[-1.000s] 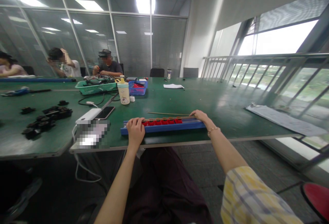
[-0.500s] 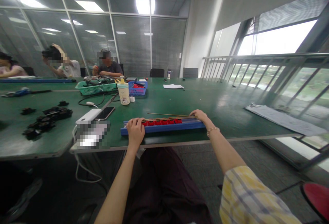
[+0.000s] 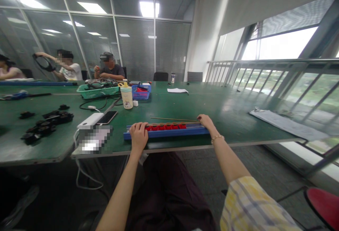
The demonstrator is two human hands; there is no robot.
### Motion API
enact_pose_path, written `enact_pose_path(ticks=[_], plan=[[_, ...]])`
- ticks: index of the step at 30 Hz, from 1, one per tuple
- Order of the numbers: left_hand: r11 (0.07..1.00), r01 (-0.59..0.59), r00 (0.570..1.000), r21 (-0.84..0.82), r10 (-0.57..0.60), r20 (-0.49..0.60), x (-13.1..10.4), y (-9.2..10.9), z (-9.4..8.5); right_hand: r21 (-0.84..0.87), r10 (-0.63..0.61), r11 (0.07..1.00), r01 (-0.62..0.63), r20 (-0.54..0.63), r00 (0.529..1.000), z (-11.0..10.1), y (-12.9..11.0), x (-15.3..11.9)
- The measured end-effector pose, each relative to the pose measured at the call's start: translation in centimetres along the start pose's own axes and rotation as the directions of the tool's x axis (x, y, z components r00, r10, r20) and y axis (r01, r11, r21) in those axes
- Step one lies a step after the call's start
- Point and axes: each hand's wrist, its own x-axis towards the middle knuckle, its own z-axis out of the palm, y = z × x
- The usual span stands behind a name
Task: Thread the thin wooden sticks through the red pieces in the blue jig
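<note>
A long blue tray (image 3: pixel 169 134) lies along the front of the green table, with a row of red pieces (image 3: pixel 165 127) inside it. My left hand (image 3: pixel 139 134) is closed over the tray's left end, fingers bent across its far side. At the other end, my right hand (image 3: pixel 206 122) pinches thin tan sticks just above the tray; how many its fingers hold is hard to tell. One thin stick (image 3: pixel 172 119) slants beyond the tray's far edge, its right end reaching my right fingertips. Other sticks run lengthwise over the red pieces.
To the left lie a phone (image 3: pixel 108 117), a white power strip (image 3: pixel 90 120) and black parts (image 3: pixel 45 125). Farther back stand a cup (image 3: pixel 127 98), a green basket (image 3: pixel 97 92) and a blue basket (image 3: pixel 142 94). A clipboard (image 3: pixel 286 123) lies right. Several people sit across.
My right hand has lifted slightly and drawn back from the tray's right end. My left hand keeps its place. Across the table, a person has brought a black ring-shaped object down from the head.
</note>
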Motion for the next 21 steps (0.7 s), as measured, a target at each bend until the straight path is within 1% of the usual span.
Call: enact_pose_path(ticks=[10,16,18,19,21], plan=[[1.0,0.009,1.0,0.006,-0.009,-0.002,0.0,-0.1,-0.2,0.034,-0.05,0.998,0.05,-0.006,0.999,-0.5,-0.2,-1.5],[1.0,0.014,1.0,0.011,-0.014,-0.014,0.1,-0.1,0.0,0.052,-0.015,0.998,0.017,-0.05,0.999,-0.7,-0.5,-2.2],[1.0,0.017,1.0,0.018,-0.017,-0.011,0.1,0.0,0.0,0.065,0.022,0.998,-0.015,-0.106,0.994,-1.0,-0.7,-2.6],[1.0,0.018,1.0,0.021,-0.018,-0.008,0.0,0.0,-0.1,0.078,0.048,0.996,-0.037,-0.152,0.987,-1.1,-0.8,-2.9],[0.999,0.019,1.0,0.027,-0.019,-0.002,0.0,0.1,-0.2,0.123,0.114,0.989,-0.082,-0.276,0.954,-1.3,-1.1,-3.6]])
